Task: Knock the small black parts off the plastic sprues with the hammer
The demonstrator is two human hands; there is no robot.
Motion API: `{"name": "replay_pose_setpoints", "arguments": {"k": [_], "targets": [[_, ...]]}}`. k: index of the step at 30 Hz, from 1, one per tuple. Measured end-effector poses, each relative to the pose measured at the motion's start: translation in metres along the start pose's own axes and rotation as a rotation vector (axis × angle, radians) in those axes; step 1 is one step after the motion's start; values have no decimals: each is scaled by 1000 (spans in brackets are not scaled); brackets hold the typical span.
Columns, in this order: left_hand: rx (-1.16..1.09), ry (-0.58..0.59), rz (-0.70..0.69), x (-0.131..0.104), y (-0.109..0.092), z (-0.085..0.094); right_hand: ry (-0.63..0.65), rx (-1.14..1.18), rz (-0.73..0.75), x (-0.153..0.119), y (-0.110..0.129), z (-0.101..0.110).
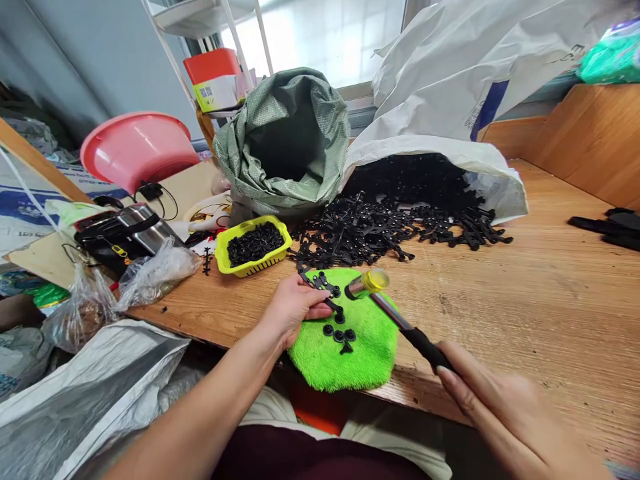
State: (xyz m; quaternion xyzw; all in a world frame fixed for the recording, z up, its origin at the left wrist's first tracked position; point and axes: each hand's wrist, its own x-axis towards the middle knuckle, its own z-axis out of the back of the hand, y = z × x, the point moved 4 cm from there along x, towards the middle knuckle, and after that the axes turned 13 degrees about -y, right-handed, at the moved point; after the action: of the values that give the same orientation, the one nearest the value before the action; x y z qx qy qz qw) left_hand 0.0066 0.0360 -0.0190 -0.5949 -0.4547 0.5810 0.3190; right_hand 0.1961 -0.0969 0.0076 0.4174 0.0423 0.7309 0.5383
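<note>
My left hand [295, 305] pinches a black plastic strip [320, 281] at the upper left of a green cloth [370, 343]. In my right hand [483, 383] is the black handle of a small hammer [395, 313]. The hammer's yellow-tipped head hangs over the cloth, just right of the strip. Several small round black parts [339, 336] lie on the cloth below the strip, with a small pointed black piece [346, 348] beside them.
A yellow basket [286, 238] of small black parts stands left of a heap of black strips [350, 230]. Behind are a green sack [230, 150] and a white sack [517, 190]. Black gloves [607, 227] lie far right; a plastic bag [157, 270] sits left.
</note>
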Motion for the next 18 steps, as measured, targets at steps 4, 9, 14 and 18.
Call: {"name": "replay_pose_setpoints", "arguments": {"k": [4,9,14,18], "targets": [[6,-6,-48,0,0,1,-55,-161,151,8,9,11],[31,7,-95,0,0,3,64,-297,99,4,7,3],[31,10,-129,-2,-1,3,188,-330,40,2,5,-8],[34,2,-91,-3,-2,4,64,-304,40,5,5,1]]}}
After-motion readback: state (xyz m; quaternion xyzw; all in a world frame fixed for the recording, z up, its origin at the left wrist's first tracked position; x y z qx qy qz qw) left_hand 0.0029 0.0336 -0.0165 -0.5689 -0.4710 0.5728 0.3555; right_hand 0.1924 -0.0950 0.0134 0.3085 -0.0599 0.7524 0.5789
